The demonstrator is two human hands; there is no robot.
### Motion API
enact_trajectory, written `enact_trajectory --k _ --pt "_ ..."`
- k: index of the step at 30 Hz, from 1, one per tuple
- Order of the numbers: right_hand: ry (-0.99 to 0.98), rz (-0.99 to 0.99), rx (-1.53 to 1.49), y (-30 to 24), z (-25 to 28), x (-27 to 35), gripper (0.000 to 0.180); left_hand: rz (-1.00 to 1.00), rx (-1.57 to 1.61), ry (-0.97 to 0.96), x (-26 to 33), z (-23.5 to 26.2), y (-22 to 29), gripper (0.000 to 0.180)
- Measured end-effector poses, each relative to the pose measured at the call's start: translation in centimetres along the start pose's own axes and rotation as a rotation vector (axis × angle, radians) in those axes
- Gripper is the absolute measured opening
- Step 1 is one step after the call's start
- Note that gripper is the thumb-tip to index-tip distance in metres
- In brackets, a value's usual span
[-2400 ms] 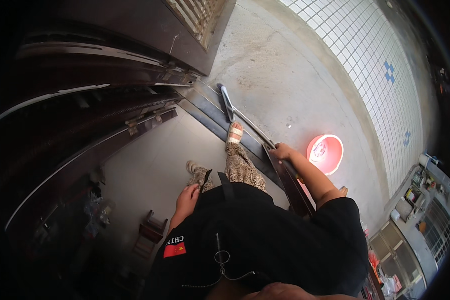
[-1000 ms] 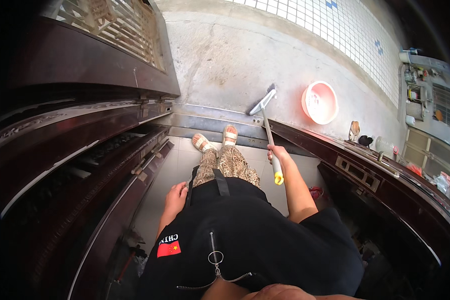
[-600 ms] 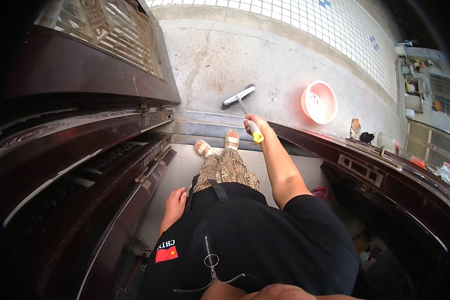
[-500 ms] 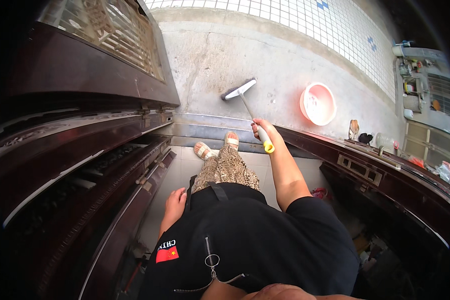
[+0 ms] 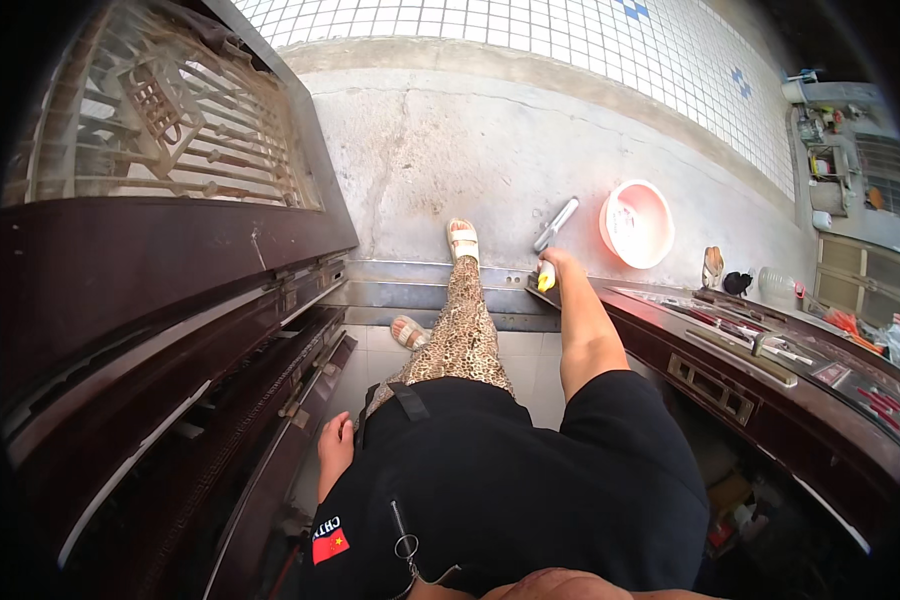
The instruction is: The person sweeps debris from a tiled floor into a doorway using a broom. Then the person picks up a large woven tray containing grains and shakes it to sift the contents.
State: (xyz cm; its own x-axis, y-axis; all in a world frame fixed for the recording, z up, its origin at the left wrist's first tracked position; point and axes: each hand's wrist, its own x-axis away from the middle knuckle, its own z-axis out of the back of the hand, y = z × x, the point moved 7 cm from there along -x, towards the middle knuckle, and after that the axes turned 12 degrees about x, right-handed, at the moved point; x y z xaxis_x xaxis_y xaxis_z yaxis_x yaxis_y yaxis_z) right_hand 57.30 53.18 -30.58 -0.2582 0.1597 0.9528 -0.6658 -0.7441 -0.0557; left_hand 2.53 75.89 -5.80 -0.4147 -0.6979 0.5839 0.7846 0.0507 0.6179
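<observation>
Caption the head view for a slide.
Right hand grips a long-handled brush beside a pink basin; left hand hangs at the side.

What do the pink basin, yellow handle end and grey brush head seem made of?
Pink basin: likely smooth plastic; rounded, even rim. Yellow handle end: probably smooth plastic, uniformly bright. Grey brush head: plastic or metal; smooth, pale surface fits either.

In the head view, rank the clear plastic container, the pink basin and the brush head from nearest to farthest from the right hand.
From the right hand, in the head view:
1. Brush head: just beyond the hand.
2. Pink basin: to the hand's right.
3. Clear plastic container: much farther right, past the basin.
</observation>
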Motion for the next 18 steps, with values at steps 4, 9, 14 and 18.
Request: enact_trajectory --k 4,9,14,18 --pt "-0.054 0.231 0.166 -5.2 -6.4 1.4 0.012 0.043 -0.007 -0.06 -3.5 -1.8 4.3 0.026" --pt "-0.114 0.299 0.321 -5.6 -0.4 1.4 0.015 -0.036 -0.01 -0.161 -9.7 -6.0 14.7 0.026" --pt "0.075 0.254 0.293 -6.7 13.3 4.5 0.015 0.047 0.019 -0.216 -12.4 -9.3 20.2 0.026" --pt "0.288 0.156 0.23 -10.3 20.0 -4.5 0.012 0.052 0.005 -0.178 -13.4 -9.5 22.3 0.025"
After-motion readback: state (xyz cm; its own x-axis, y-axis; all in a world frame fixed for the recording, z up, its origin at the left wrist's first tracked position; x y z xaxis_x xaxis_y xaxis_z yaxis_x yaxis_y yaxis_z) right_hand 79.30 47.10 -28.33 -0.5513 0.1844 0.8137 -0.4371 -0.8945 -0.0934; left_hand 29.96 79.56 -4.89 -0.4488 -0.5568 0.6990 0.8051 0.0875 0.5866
